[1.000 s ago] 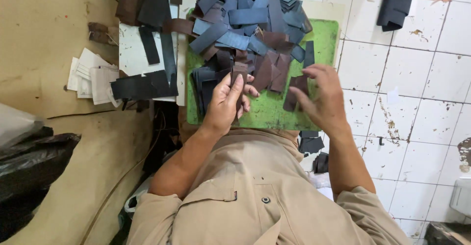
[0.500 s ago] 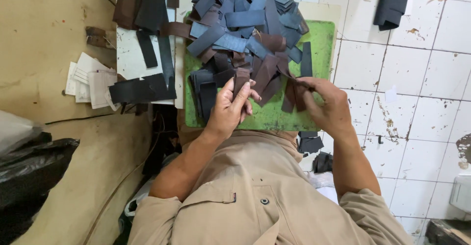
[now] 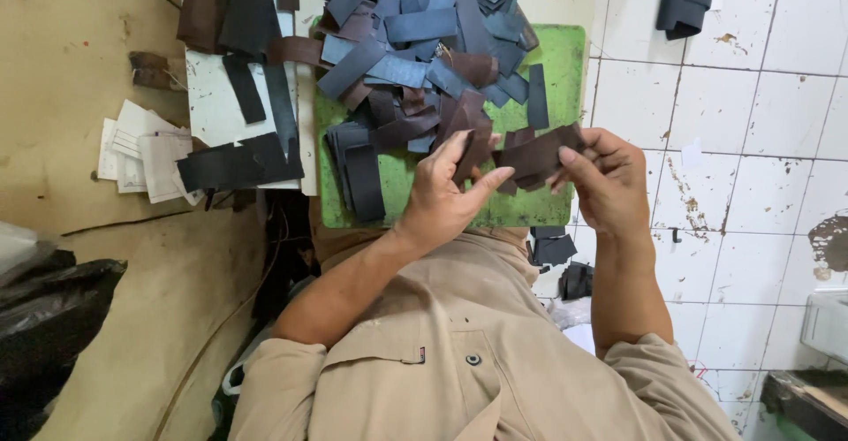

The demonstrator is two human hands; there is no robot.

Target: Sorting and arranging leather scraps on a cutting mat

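Both hands have lifted off green cutting mat (image 3: 565, 70); right hand (image 3: 609, 180) and left hand (image 3: 442, 198) pinch brown leather strips (image 3: 539, 154). Loose pinch could drop strips past mat's near edge.

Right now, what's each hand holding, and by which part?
Right hand pinches a dark brown strip by its right end, thumb on top. Left hand holds another brown piece between thumb and fingers, at its lower end.
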